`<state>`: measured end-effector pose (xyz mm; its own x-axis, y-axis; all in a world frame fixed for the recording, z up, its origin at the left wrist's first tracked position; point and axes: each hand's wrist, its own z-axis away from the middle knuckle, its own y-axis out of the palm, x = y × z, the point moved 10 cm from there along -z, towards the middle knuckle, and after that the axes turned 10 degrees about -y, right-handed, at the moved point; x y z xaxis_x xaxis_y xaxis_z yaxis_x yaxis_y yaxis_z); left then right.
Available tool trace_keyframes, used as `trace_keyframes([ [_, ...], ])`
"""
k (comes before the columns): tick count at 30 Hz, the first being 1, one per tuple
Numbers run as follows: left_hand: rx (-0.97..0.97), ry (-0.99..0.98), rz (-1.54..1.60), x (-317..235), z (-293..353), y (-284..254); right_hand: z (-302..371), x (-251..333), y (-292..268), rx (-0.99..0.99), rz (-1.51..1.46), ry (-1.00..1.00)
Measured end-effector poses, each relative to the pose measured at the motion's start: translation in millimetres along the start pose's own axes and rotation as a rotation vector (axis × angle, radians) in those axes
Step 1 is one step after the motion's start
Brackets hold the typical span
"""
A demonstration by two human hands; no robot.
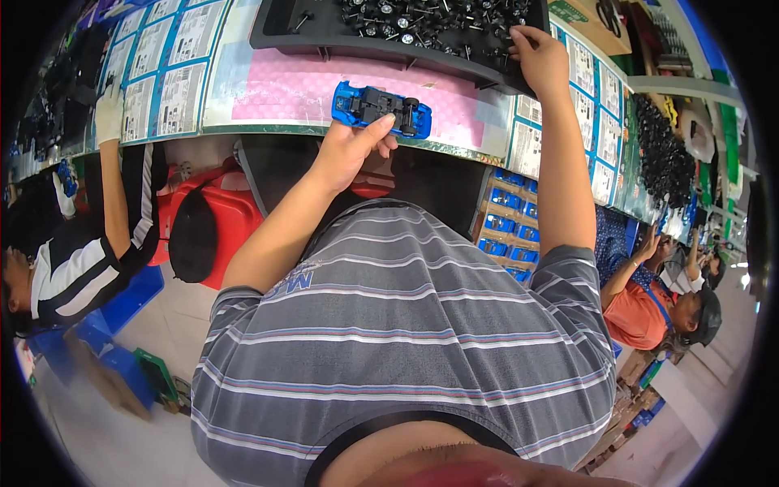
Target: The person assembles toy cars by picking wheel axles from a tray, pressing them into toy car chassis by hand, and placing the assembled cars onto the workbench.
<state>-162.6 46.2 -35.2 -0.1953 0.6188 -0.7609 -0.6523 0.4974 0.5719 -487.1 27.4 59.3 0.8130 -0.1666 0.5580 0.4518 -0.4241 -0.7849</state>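
My left hand [347, 156] grips a blue toy car [377, 105] turned belly up, thumb across its underside. The car's black base faces me, with a pair of black wheels on an axle at its right end. Beyond it stands a black tray [365, 62] holding many small wheel axles [434, 24] with black and silvery wheels. My right hand [542, 65] reaches into the tray's right side, fingers drawn together. Whether anything is pinched there is too small to make out.
A pink mat [280, 89] lies under the tray's front edge. Printed sheets [180, 93] cover the table on both sides. Blue car bodies [505, 221] fill a compartmented box below the table, right. Co-workers sit left and right; a red stool [235, 219] stands left.
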Motion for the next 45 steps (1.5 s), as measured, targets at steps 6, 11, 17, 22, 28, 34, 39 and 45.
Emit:
trace_keyframes([
  [6, 0.024, 0.007, -0.005, -2, -4, 7, 54, 60, -17, -0.003, -0.464, -0.027],
  [11, 0.092, -0.040, -0.098, 9, -11, 8, 91, 148, -10, 0.038, -0.321, -0.376],
  [17, 0.078, 0.001, -0.113, 6, -7, 18, 107, 199, 36, 0.144, -0.361, -0.500],
  [22, 0.008, 0.022, -0.300, -5, 5, 21, 107, 215, 65, 0.247, -0.337, -0.466],
  [28, 0.007, 0.066, -0.252, -16, 16, -3, 95, 211, 41, 0.122, -0.424, -0.565],
  [34, -0.243, 0.241, 0.057, -49, 35, -86, 107, 94, 40, -0.115, -0.080, -0.369],
  [39, -0.448, 0.368, 0.117, -102, 57, -170, 131, 8, 55, -0.280, -0.242, -0.053],
  [45, -0.802, 0.305, -0.171, -182, 88, -316, 124, 34, 63, -0.168, -0.129, -0.213],
])
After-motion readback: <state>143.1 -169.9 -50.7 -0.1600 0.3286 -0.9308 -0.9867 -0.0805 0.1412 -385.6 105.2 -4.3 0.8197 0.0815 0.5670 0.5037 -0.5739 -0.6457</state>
